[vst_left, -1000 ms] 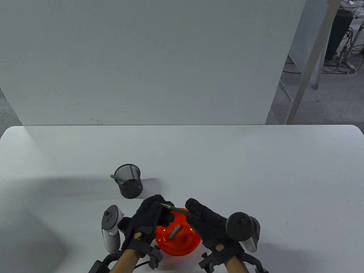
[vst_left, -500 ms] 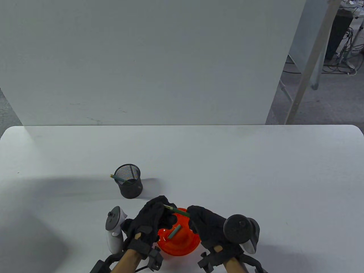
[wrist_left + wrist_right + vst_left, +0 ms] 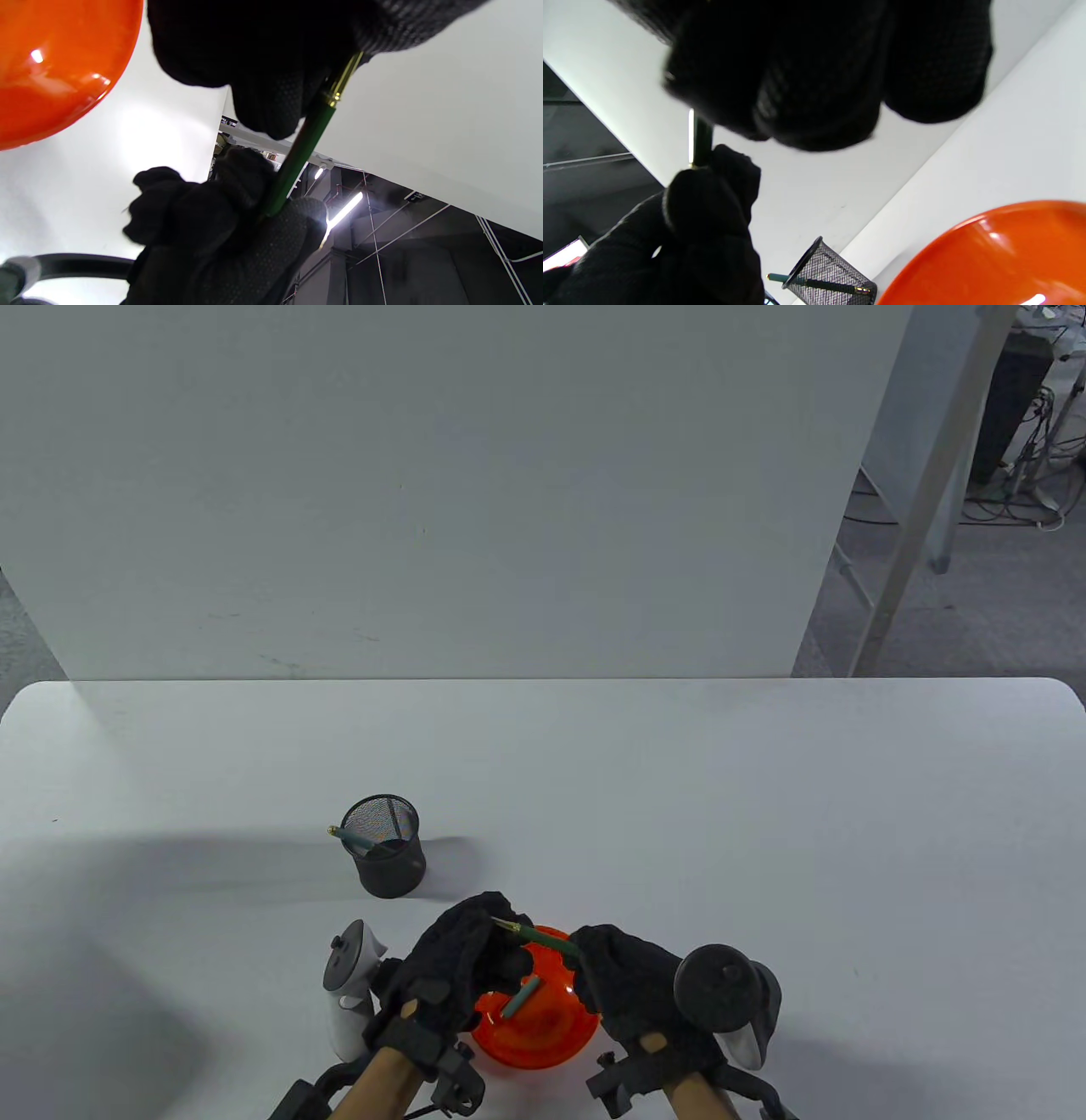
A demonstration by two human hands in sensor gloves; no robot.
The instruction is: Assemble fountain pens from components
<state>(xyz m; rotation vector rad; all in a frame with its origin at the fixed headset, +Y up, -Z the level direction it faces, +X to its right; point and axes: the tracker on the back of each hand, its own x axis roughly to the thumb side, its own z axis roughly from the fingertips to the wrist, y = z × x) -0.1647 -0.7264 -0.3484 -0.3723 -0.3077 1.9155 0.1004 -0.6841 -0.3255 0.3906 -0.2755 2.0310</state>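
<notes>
Both gloved hands hold one green pen barrel (image 3: 539,936) above the orange bowl (image 3: 551,1042). My left hand (image 3: 475,950) pinches its gold-tipped end (image 3: 341,82). My right hand (image 3: 607,976) grips the other end. The green shaft (image 3: 297,156) runs between the two hands in the left wrist view. In the right wrist view only a short dark piece of it (image 3: 702,142) shows between the gloves. A loose green pen part (image 3: 520,996) lies inside the bowl.
A black mesh pen cup (image 3: 383,857) stands behind and left of the bowl, with a green pen (image 3: 352,839) leaning out of it. It also shows in the right wrist view (image 3: 827,275). The white table (image 3: 721,814) stretches out behind; a white panel stands at its back edge.
Both hands have shifted slightly right and toward the near edge with the pen barrel. The right hand has slid closer to the left hand along it.
</notes>
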